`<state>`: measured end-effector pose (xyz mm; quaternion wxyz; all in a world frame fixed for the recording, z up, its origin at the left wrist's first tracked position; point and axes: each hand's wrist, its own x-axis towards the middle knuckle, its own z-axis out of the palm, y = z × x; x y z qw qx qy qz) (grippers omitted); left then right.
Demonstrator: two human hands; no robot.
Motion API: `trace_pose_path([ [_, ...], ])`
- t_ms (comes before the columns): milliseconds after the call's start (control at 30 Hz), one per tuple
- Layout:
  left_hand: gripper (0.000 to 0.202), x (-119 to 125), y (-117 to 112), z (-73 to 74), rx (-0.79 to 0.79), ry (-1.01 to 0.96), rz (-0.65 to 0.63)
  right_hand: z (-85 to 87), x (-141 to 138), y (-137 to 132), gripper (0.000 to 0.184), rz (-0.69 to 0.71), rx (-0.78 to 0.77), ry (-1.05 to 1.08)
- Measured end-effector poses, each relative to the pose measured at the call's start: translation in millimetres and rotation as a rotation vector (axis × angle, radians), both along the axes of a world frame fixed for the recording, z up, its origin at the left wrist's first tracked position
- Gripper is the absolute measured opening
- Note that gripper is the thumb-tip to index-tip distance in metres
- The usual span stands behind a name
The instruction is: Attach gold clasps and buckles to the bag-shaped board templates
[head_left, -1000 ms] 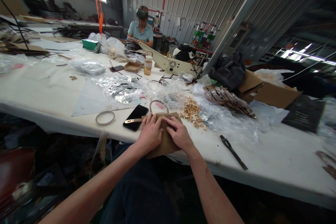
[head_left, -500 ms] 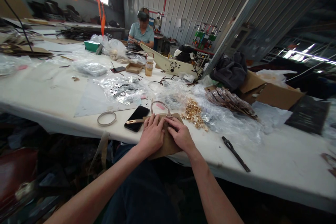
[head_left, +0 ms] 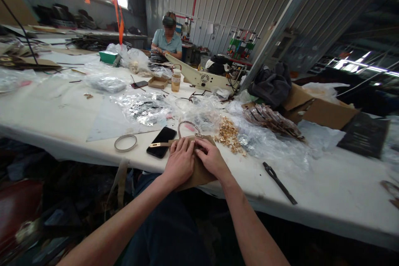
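A flat brown panel (head_left: pixel 201 176) lies at the near edge of the counter (head_left: pixel 327 191), its lower end over the person's lap. Work on it looks under way rather than finished: both hands are busy on its upper part, and nothing there stands clear as completed. The left hand (head_left: pixel 179 164) lies palm down on it, fingers close together and pressing, with a strap (head_left: pixel 166 144) running out from beneath them. The right hand (head_left: pixel 212 157) bends over the upper right, its thumb and fingertips near the left hand's index finger. The fingers hide what is between them, so I cannot tell whether either grip pinches a small part or only pushes down.

Just left, the strap crosses a black phone (head_left: pixel 165 135); its gold-toned end plate (head_left: pixel 156 145) appears already fitted. Beyond the panel's far edge a loop (head_left: pixel 187 122) curves up, next to a shiny fitting (head_left: pixel 199 135) by the right fingertips. A heap of gold-toned pieces (head_left: pixel 230 133) lies loose to the right, apparently unused. Farther off are a plastic bag of silvery pieces (head_left: pixel 145 106), a jar (head_left: pixel 176 81), a pale machine (head_left: pixel 199 75) and a seated co-worker (head_left: pixel 167 41)
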<state>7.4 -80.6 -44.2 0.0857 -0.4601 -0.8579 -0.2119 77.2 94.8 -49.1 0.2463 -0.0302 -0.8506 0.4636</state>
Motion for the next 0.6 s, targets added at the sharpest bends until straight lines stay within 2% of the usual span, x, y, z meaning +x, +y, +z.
trace_pose_path([
  [133, 0.057, 0, 0, -2.3, 0.017, 0.040, 0.014, -1.8, -6, -6, 0.049, -0.123, 0.000, 0.018],
  [267, 0.056, 1, -1, -2.1, 0.027, 0.044, 0.008, -1.1, 0, -15, 0.027, -0.281, 0.047, 0.128],
  [467, 0.058, -1, 4, -3.1, 0.072, 0.060, 0.025, 7.9, -6, -17, 0.025, -0.190, 0.075, 0.072],
  [600, 0.058, -2, -3, -6.8, 0.106, 0.110, 0.007, 17.4, -16, -20, 0.026, -0.253, 0.053, 0.020],
])
